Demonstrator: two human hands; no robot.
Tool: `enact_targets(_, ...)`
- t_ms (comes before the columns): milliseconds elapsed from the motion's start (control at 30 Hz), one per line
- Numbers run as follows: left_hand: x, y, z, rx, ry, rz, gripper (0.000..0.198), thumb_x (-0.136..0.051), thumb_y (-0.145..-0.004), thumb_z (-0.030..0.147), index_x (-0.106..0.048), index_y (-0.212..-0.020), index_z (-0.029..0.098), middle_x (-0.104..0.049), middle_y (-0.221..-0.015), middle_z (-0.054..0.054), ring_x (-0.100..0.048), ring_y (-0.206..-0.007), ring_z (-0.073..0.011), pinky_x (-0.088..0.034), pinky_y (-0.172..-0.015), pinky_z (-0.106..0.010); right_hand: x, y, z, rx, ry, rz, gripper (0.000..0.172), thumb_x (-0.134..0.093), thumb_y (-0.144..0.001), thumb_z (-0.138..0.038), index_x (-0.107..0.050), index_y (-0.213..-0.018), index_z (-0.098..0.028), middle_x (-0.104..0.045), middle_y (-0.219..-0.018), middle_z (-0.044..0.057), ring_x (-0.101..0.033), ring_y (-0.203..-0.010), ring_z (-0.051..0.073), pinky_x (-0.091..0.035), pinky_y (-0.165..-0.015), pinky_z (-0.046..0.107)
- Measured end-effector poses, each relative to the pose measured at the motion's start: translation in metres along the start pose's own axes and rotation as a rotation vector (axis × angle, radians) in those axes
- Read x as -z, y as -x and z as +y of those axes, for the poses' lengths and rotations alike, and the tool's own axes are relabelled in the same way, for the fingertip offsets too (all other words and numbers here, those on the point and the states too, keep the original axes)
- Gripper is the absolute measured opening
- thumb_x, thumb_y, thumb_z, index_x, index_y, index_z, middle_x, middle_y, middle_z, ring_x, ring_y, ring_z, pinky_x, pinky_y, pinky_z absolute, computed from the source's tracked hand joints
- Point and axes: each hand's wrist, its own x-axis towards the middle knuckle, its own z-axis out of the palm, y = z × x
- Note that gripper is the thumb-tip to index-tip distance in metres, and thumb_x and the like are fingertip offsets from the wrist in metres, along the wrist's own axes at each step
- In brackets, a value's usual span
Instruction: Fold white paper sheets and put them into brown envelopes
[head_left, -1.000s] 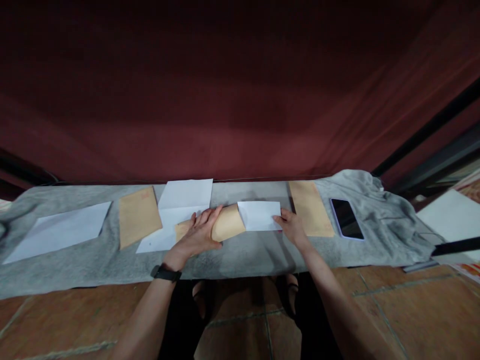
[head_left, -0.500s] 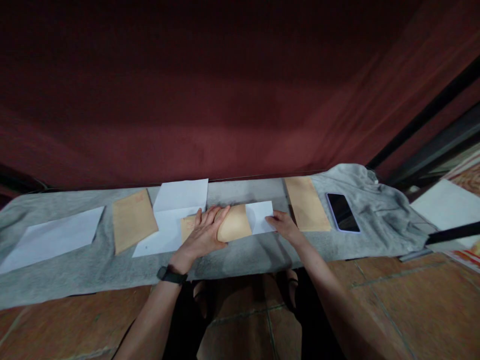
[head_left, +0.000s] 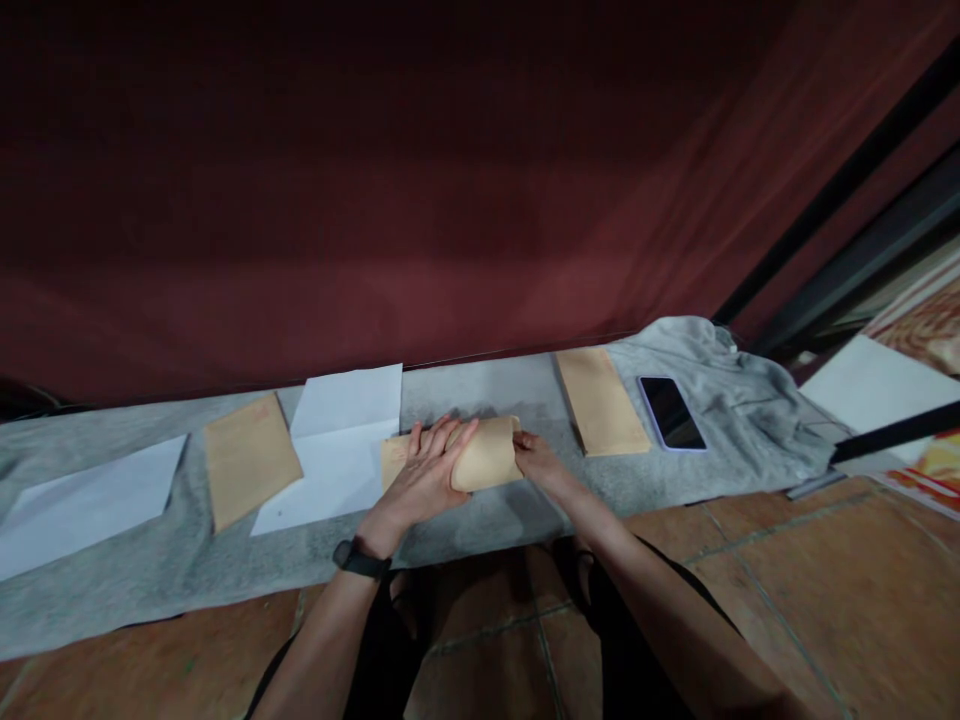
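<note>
In the middle of a long, narrow table draped in grey cloth (head_left: 480, 368), just in front of a person, a brown envelope (head_left: 487, 455) lies lengthwise, its right part bowed upward. The left hand (head_left: 427, 465), with a dark watch (head_left: 360, 560) on its wrist, lies flattened across the envelope, fingers outstretched and palm down. The right hand (head_left: 534, 458) is at the envelope's right end, fingers bent toward the edge; the fingertips are hidden, so I cannot tell whether they pinch anything.

The envelope looks like thin paper: very light, flexible and easy to crease or tear, and likely to skid over the cloth unless something weighs it down. A broad, gentle palm on its flat left half suits it best, with a light finger-and-thumb hold at the edge of the right end; a hard squeeze on the bowed part would probably leave a fold.

Just left of the envelope is a creased white sheet (head_left: 349, 455), overlapped at its left by a second brown envelope (head_left: 251, 455), with a plain white sheet (head_left: 97, 495) farther left. To the right lie a third brown envelope (head_left: 604, 405) and, beside it, a phone (head_left: 673, 414) in a pale purple case
</note>
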Motion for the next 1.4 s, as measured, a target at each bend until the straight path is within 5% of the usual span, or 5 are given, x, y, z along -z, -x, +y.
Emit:
enact_targets(167,-0.002,0.000,-0.001,-0.010,-0.007,0.002,0.110,-0.077,-0.071,0.033,-0.013,-0.160,0.026,-0.035,-0.157,-0.016,-0.024,-0.149,-0.0363,-0.008,-0.122,-0.060,0.005,0.004,-0.002,-0.088,-0.031,0.115,0.006,-0.067,-0.074,-0.021,-0.066,-0.076,-0.026,-0.070,-0.079,0.002,-0.066,-0.080,0.023,-0.050,-0.071,0.033)
enact_targets(333,-0.001,-0.002,0.001,-0.020,-0.023,0.013,0.108,-0.076,-0.073,0.034,-0.013,-0.160,0.027,-0.035,-0.157,-0.016,-0.025,-0.149,-0.0364,-0.007,-0.121,-0.061,0.009,0.006,-0.003,-0.164,-0.095,0.306,0.033,-0.067,-0.071,-0.027,-0.060,-0.103,-0.024,-0.069,-0.087,0.001,-0.066,-0.077,0.019,-0.051,-0.068,0.029)
enact_targets(567,0.003,-0.006,0.010,-0.052,-0.027,0.017,0.101,-0.073,-0.076,0.035,-0.016,-0.160,0.026,-0.037,-0.154,-0.016,-0.026,-0.148,-0.0360,-0.006,-0.121,-0.061,0.010,-0.003,0.008,-0.312,-0.327,0.059,0.010,-0.066,-0.069,-0.027,-0.066,-0.076,-0.021,-0.069,-0.068,-0.001,-0.063,-0.063,0.016,-0.049,-0.057,0.024)
enact_targets(1133,0.000,-0.009,0.009,-0.056,-0.011,0.039,0.102,-0.075,-0.077,0.036,-0.016,-0.160,0.030,-0.021,-0.165,-0.014,-0.015,-0.152,-0.0380,-0.005,-0.121,-0.062,0.019,-0.001,0.001,-0.301,-0.349,0.128,0.011,-0.065,-0.065,-0.030,-0.065,-0.067,-0.019,-0.064,-0.058,0.000,-0.058,-0.055,0.015,-0.043,-0.051,0.024)
enact_targets(1400,-0.015,-0.015,0.021,0.391,0.290,0.488,0.083,-0.060,-0.092,0.047,-0.016,-0.159,0.025,-0.023,-0.161,-0.017,-0.023,-0.150,-0.0335,-0.028,-0.119,-0.054,0.018,0.001,0.005,-0.262,-0.480,0.279,0.022,-0.056,-0.069,-0.038,-0.064,-0.082,-0.021,-0.071,-0.072,0.004,-0.066,-0.065,0.020,-0.050,-0.058,0.028)
